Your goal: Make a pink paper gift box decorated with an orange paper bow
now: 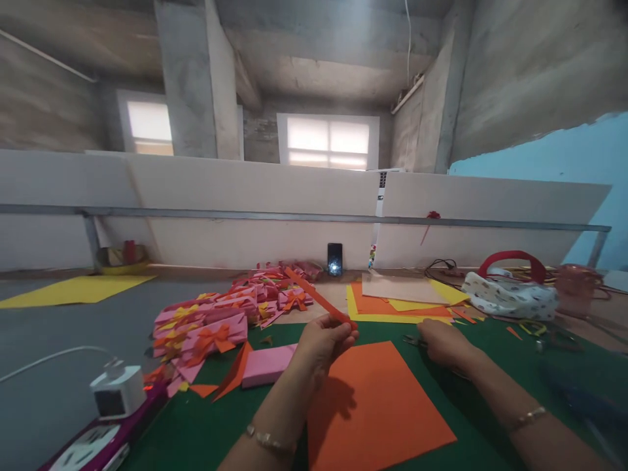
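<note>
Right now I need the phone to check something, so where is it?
The phone stands upright against the white wall panel at the back centre of the head view, just behind the pile of pink bows.

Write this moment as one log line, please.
left hand: holds orange paper strip | right hand: on scissors, grip unclear | orange sheet on green mat

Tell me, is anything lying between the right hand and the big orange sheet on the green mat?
Nothing visible. The right hand rests on the green mat just beyond the orange sheet, with only bare mat between them. The left hand holds an orange strip.
</note>
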`<state>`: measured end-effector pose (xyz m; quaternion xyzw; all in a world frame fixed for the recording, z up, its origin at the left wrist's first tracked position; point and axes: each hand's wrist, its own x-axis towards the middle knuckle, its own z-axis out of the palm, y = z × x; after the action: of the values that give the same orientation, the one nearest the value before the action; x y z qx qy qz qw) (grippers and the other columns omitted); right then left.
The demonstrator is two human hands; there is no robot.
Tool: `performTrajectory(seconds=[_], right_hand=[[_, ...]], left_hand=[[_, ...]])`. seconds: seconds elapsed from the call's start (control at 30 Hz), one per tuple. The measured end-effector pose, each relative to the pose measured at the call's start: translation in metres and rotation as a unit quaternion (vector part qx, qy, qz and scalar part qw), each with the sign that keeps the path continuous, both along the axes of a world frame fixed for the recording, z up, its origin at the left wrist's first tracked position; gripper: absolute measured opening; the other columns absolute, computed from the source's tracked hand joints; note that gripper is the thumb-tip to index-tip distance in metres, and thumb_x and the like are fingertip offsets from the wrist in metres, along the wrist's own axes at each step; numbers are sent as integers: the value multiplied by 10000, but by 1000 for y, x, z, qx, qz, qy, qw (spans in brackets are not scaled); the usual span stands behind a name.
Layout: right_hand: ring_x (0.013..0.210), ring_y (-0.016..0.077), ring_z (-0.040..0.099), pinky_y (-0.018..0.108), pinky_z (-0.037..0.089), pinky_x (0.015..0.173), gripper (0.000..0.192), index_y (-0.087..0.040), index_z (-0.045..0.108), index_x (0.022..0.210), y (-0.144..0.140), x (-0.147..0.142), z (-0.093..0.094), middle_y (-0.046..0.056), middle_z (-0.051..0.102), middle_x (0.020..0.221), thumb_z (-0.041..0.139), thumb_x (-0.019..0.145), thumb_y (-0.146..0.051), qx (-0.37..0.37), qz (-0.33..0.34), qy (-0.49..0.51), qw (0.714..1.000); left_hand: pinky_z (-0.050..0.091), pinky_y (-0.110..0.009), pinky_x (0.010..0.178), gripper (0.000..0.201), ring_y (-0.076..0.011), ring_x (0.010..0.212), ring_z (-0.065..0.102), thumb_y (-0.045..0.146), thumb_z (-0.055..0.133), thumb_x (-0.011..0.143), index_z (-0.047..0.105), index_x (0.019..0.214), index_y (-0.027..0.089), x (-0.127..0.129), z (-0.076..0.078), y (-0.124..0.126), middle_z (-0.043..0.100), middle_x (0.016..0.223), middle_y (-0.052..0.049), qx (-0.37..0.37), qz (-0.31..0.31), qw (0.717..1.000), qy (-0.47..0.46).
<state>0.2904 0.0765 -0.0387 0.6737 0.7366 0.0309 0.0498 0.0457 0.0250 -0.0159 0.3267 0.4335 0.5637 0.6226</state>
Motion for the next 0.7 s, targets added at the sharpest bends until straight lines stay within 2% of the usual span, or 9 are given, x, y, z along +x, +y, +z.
performTrajectory(seconds=[0.1, 0.2, 0.27, 0.37, 0.47, 0.53, 0.6, 0.63, 0.7], right_hand=[[886, 178, 578, 375, 475, 766, 199, -138, 580, 980, 8, 6, -1, 52, 593, 1008, 541, 854, -287, 2, -14, 18, 1000], [797, 164, 578, 347, 466, 709, 190, -127, 575, 930, 15, 8, 2, 49, 600, 908, 496, 874, -290, 31, -41, 78, 996], [725, 159, 567, 306, 441, 639, 229, -112, 555, 934, 14, 3, 7, 76, 597, 846, 374, 913, -250, 60, -49, 145, 986], [597, 117, 531, 231, 391, 519, 367, -131, 522, 981, -2, -17, 14, 75, 588, 814, 178, 935, -250, 73, -13, 268, 961], [503, 82, 435, 183, 305, 400, 440, -202, 503, 1076, -31, -47, 20, 11, 530, 758, 183, 917, -458, 30, 47, 409, 911], [473, 73, 340, 169, 220, 363, 443, -216, 520, 1099, -49, -64, 22, -29, 425, 667, 395, 833, -547, -66, 74, 574, 813], [474, 69, 264, 163, 170, 362, 455, -205, 559, 1068, -61, -75, 24, -57, 318, 621, 505, 776, -550, -125, 84, 645, 749], [474, 69, 230, 164, 153, 363, 452, -200, 575, 1051, -64, -78, 25, -64, 280, 611, 513, 773, -550, -136, 88, 652, 741], [478, 71, 188, 173, 147, 373, 445, -187, 595, 1044, -67, -81, 26, -66, 255, 601, 490, 795, -541, -129, 111, 640, 749]], left_hand=[[501, -131, 493, 98, -93, 566, 638, 19, 630, 684, 593, 724, 100, 2, 1, -2, 665, 703, -62, -4, 0, 1000, -1], [506, -147, 486, 88, -102, 544, 637, 34, 619, 692, 584, 737, 101, 5, 1, -6, 661, 685, -60, -2, -6, 1000, 0], [511, -153, 500, 104, -103, 542, 637, 33, 621, 689, 577, 751, 104, 8, 2, -8, 656, 667, -54, 3, -10, 1000, 1], [519, -166, 525, 160, -104, 548, 635, 21, 637, 667, 574, 784, 109, 10, 2, -10, 648, 651, -44, 12, -9, 1000, 2], [522, -169, 538, 168, -97, 551, 628, 27, 645, 660, 576, 786, 114, 11, 2, -10, 646, 663, -39, 19, 0, 1000, 7], [515, -159, 531, 160, -86, 539, 619, 22, 637, 660, 581, 775, 117, 10, 2, -9, 636, 652, -25, 23, 8, 1000, 11], [507, -148, 520, 165, -79, 530, 612, 10, 629, 655, 588, 772, 120, 9, 3, -8, 620, 629, -6, 29, 15, 999, 14], [503, -145, 516, 168, -76, 528, 609, 8, 629, 652, 590, 769, 122, 8, 3, -8, 614, 622, 0, 32, 18, 999, 15], [497, -141, 510, 162, -72, 522, 602, 11, 635, 646, 593, 757, 121, 7, 4, -8, 611, 619, 4, 38, 22, 999, 14]])
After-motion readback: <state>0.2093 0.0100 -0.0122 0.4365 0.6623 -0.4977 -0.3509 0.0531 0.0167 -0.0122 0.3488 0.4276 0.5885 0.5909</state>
